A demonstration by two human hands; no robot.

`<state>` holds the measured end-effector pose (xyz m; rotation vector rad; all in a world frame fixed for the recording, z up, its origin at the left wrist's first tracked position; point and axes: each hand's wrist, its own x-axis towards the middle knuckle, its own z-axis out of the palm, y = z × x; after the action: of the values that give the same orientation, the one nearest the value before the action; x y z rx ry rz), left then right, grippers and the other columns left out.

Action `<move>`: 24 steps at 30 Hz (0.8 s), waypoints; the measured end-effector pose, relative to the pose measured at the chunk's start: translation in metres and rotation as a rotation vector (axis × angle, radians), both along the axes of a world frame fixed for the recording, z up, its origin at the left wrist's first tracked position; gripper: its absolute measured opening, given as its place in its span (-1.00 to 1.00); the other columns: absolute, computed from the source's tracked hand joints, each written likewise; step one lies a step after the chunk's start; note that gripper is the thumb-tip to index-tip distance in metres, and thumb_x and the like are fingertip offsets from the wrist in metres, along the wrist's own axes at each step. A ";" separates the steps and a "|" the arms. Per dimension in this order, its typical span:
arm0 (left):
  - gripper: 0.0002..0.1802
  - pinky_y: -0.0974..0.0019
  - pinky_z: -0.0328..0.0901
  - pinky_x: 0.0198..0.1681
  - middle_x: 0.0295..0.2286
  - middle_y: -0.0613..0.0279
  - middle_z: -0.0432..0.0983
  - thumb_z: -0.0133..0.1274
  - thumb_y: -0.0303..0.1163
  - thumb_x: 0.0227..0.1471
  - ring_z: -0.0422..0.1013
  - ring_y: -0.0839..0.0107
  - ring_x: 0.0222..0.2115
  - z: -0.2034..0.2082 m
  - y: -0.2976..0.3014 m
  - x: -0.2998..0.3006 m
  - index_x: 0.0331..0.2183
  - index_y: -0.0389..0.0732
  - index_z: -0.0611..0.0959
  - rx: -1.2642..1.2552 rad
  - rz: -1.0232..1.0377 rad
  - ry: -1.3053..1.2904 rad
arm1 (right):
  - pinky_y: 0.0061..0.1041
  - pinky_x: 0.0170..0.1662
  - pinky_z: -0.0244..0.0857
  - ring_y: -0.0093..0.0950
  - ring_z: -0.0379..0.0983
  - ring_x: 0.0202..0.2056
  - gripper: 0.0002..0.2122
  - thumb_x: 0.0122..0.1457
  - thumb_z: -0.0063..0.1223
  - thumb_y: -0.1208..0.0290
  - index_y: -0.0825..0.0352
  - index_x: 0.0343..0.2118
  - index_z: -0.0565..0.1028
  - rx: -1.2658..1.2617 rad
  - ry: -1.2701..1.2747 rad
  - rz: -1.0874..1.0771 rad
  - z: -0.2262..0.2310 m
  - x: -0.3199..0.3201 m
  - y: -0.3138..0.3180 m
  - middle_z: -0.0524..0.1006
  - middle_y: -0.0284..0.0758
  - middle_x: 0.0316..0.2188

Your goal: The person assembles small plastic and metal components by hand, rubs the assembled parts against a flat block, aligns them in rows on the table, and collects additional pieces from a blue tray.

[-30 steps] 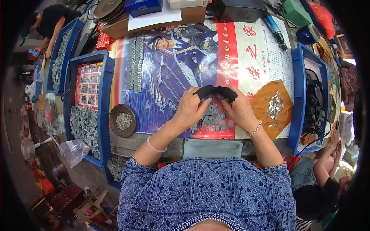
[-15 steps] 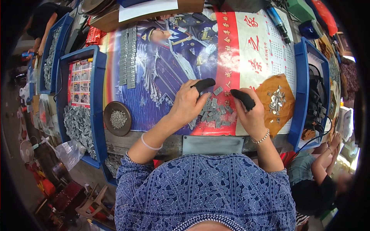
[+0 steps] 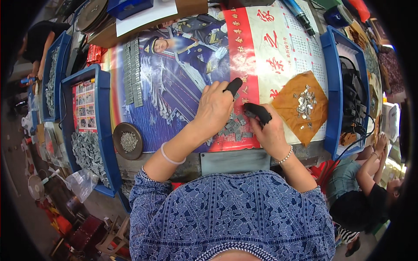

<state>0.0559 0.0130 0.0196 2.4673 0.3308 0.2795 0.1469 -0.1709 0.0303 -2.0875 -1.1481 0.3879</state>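
My left hand (image 3: 214, 106) hovers palm down over the poster, with a black cot on its index finger. Its fingers are bent, and the index finger and thumb look apart beside a small grey block (image 3: 236, 96). Just to the right, my right hand (image 3: 271, 131) wears black cots too. Its fingertips pinch a small dark-grey block (image 3: 249, 114). Between and below both hands lies a loose pile of grey blocks (image 3: 235, 127), partly covered by the left hand. Small silvery metal pieces (image 3: 305, 102) lie on an orange-brown sheet (image 3: 289, 104) to the right.
Grey blocks stand in neat rows (image 3: 133, 71) on the poster (image 3: 152, 122). A round dish (image 3: 116, 138) holds tiny metal parts. Blue bins (image 3: 106, 126) flank the work area; the right bin (image 3: 333, 91) contains black cables. Other people sit or stand at both sides.
The whole view has shifted and tilted slightly. My right hand has come closer to my left and now pinches a grey block. The left hand stays over the pile's upper left.
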 end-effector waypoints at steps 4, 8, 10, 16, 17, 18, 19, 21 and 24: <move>-0.54 0.12 0.26 -0.16 -0.33 0.10 0.49 0.14 -0.56 0.01 0.39 0.09 -0.27 -0.004 0.003 0.002 0.01 -0.21 0.57 -0.081 0.010 -0.044 | -0.27 -0.26 0.35 -0.15 0.45 -0.34 -0.68 0.03 0.13 0.64 0.27 -0.10 0.55 -0.106 0.091 -0.038 0.008 0.006 0.010 0.46 -0.17 -0.36; -0.55 0.12 0.26 -0.16 -0.34 0.12 0.50 0.13 -0.58 0.01 0.40 0.10 -0.28 -0.006 0.006 -0.001 0.00 -0.21 0.58 -0.079 0.003 -0.103 | -0.25 -0.30 0.35 -0.17 0.45 -0.40 -0.72 0.04 0.12 0.64 0.29 -0.14 0.57 -0.121 0.033 -0.003 0.009 0.010 0.012 0.47 -0.18 -0.38; -0.55 0.12 0.27 -0.15 -0.33 0.12 0.50 0.12 -0.59 0.00 0.40 0.10 -0.27 -0.009 0.006 -0.002 -0.01 -0.20 0.58 -0.072 0.009 -0.105 | -0.27 -0.31 0.38 -0.20 0.48 -0.41 -0.72 0.03 0.12 0.67 0.31 -0.16 0.57 0.039 0.204 -0.179 0.011 0.013 0.015 0.48 -0.19 -0.38; -0.55 0.13 0.26 -0.15 -0.31 0.12 0.52 0.11 -0.60 0.00 0.41 0.12 -0.26 -0.013 0.011 -0.002 -0.01 -0.18 0.60 -0.087 0.005 -0.138 | -0.34 -0.16 0.39 -0.23 0.52 -0.23 -0.72 0.08 0.07 0.72 0.34 -0.13 0.56 0.155 -0.174 -0.032 0.003 0.024 0.020 0.52 -0.18 -0.24; -0.55 0.13 0.26 -0.15 -0.31 0.12 0.52 0.11 -0.60 0.00 0.41 0.12 -0.26 -0.014 0.012 -0.003 -0.01 -0.18 0.60 -0.089 0.011 -0.139 | -0.39 -0.15 0.40 -0.28 0.53 -0.24 -0.73 0.12 0.03 0.73 0.35 -0.12 0.56 0.116 -0.323 0.040 0.001 0.027 0.019 0.53 -0.18 -0.23; -0.54 0.14 0.26 -0.16 -0.32 0.13 0.53 0.11 -0.61 -0.01 0.41 0.13 -0.26 -0.014 0.013 -0.003 -0.01 -0.17 0.60 -0.107 0.002 -0.153 | -0.39 -0.15 0.40 -0.28 0.53 -0.24 -0.73 0.12 0.03 0.73 0.35 -0.12 0.56 0.115 -0.323 0.047 0.000 0.028 0.017 0.53 -0.18 -0.23; -0.54 0.15 0.26 -0.17 -0.33 0.14 0.53 0.11 -0.61 -0.01 0.42 0.13 -0.27 -0.014 0.014 -0.003 -0.01 -0.16 0.60 -0.124 -0.006 -0.167 | -0.40 -0.19 0.40 -0.30 0.53 -0.28 -0.73 0.12 0.04 0.72 0.35 -0.11 0.56 0.107 -0.267 -0.023 -0.001 0.027 0.014 0.53 -0.19 -0.25; -0.54 0.15 0.26 -0.17 -0.33 0.15 0.54 0.11 -0.61 -0.01 0.42 0.14 -0.27 -0.011 0.014 -0.003 -0.01 -0.15 0.61 -0.120 0.000 -0.149 | -0.44 -0.31 0.39 -0.38 0.49 -0.40 -0.72 0.12 0.15 0.62 0.32 -0.07 0.56 0.005 -0.182 -0.123 0.000 0.023 0.009 0.52 -0.23 -0.32; -0.53 0.15 0.26 -0.17 -0.34 0.17 0.55 0.11 -0.61 -0.02 0.42 0.14 -0.28 -0.014 0.015 -0.003 -0.01 -0.13 0.61 -0.127 -0.002 -0.156 | -0.28 -0.22 0.35 -0.19 0.47 -0.30 -0.63 0.05 0.28 0.44 0.29 -0.04 0.53 -0.126 -0.015 -0.203 0.010 0.008 0.019 0.50 -0.18 -0.32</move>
<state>0.0529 0.0281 0.0059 2.3051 0.2713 0.4340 0.1544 -0.1521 0.0404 -2.2952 -0.9299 0.3562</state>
